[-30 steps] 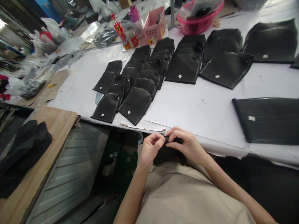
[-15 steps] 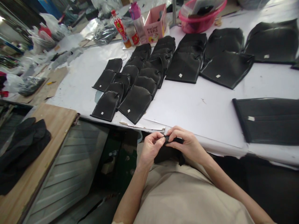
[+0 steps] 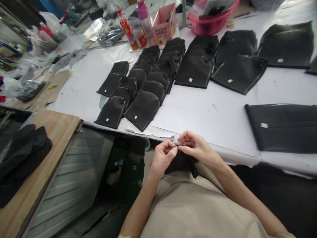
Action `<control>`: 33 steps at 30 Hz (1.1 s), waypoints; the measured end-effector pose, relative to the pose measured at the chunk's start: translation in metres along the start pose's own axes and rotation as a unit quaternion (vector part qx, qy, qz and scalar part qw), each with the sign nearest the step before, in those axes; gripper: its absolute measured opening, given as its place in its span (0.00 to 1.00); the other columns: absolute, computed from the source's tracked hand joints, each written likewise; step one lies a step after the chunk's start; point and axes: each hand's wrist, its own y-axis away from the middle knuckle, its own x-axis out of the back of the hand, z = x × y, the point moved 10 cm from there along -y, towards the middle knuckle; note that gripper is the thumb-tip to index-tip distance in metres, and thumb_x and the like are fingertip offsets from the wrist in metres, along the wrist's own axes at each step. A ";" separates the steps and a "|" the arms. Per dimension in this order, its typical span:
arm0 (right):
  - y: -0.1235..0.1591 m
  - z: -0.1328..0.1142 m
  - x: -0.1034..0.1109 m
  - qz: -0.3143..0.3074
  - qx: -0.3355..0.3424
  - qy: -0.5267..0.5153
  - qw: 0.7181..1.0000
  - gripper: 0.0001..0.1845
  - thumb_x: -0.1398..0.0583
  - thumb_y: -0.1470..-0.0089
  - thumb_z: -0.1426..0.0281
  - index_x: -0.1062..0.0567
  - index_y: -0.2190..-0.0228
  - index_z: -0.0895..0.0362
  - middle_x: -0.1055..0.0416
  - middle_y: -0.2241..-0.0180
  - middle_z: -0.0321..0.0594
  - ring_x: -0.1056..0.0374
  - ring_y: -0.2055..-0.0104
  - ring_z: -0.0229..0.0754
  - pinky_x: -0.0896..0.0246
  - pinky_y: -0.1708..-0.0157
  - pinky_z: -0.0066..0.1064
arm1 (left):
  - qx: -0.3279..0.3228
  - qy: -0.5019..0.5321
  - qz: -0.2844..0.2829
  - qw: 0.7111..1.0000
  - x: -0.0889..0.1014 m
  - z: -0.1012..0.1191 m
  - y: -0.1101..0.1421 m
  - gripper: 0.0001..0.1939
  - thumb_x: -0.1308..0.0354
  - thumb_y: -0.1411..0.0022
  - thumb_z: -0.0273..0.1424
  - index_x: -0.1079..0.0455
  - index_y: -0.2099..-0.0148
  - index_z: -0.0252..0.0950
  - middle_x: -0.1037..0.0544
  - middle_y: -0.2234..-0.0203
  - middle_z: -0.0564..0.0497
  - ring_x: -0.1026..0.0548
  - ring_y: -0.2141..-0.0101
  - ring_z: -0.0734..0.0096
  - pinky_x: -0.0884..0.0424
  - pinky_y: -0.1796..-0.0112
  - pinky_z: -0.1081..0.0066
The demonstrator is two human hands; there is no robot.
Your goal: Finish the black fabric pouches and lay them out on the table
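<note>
A dark black piece of soft material [image 3: 182, 162] hangs at my lap by the table's front edge; its lower part drapes over the beige garment. My left hand [image 3: 161, 158] is closed, pinching the piece's top edge between thumb and bent fingers. Right beside it, my right hand [image 3: 198, 147] has its thumb tip at the same edge, with the fingers curled above. The two thumb tips nearly meet. What exactly lies under the fingertips is mostly hidden.
Several black flat pouches [image 3: 142, 107] with small white labels overlap in rows on the white-covered table [image 3: 188, 115]. A larger black piece [image 3: 284, 129] lies at the right. Behind stand a red-labelled bottle [image 3: 126, 28], a pink box [image 3: 162, 29] and a pink basin [image 3: 213, 21]. Black cloth [image 3: 22, 155] rests on a wooden board [image 3: 53, 132].
My right fingers have lifted and loosened from around the rolled black edge, and the right thumb has moved left to the left thumb. The left hand keeps its pinch.
</note>
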 end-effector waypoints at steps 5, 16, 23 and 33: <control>-0.002 0.001 0.000 0.010 -0.013 0.001 1.000 0.13 0.37 0.56 0.75 0.30 0.65 0.57 0.30 0.69 0.35 0.32 0.68 0.35 0.37 0.68 0.27 | -0.006 -0.019 -0.003 1.000 -0.001 0.001 0.001 0.13 0.40 0.43 0.36 0.35 0.73 0.33 0.38 0.81 0.58 0.45 0.80 0.81 0.49 0.77 0.77; 0.000 0.006 0.000 -0.004 -0.013 0.011 1.000 0.12 0.38 0.54 0.75 0.30 0.64 0.58 0.31 0.69 0.35 0.34 0.69 0.34 0.38 0.69 0.26 | -0.005 -0.023 -0.005 1.000 -0.002 -0.002 0.000 0.11 0.41 0.43 0.34 0.37 0.73 0.34 0.39 0.81 0.58 0.45 0.79 0.80 0.50 0.77 0.77; -0.001 0.011 -0.001 -0.014 -0.034 -0.002 0.999 0.14 0.37 0.56 0.73 0.30 0.64 0.57 0.32 0.72 0.33 0.35 0.71 0.33 0.40 0.72 0.25 | -0.003 -0.036 0.002 0.999 -0.003 -0.003 0.001 0.11 0.40 0.44 0.34 0.36 0.73 0.34 0.37 0.81 0.57 0.44 0.79 0.80 0.49 0.78 0.77; 0.003 0.003 0.000 -0.018 -0.015 0.014 1.000 0.04 0.40 0.48 0.71 0.31 0.69 0.57 0.34 0.72 0.34 0.39 0.71 0.34 0.44 0.71 0.27 | -0.010 -0.035 0.008 0.999 -0.002 -0.002 0.002 0.11 0.40 0.43 0.32 0.35 0.74 0.34 0.36 0.81 0.57 0.43 0.79 0.79 0.47 0.76 0.76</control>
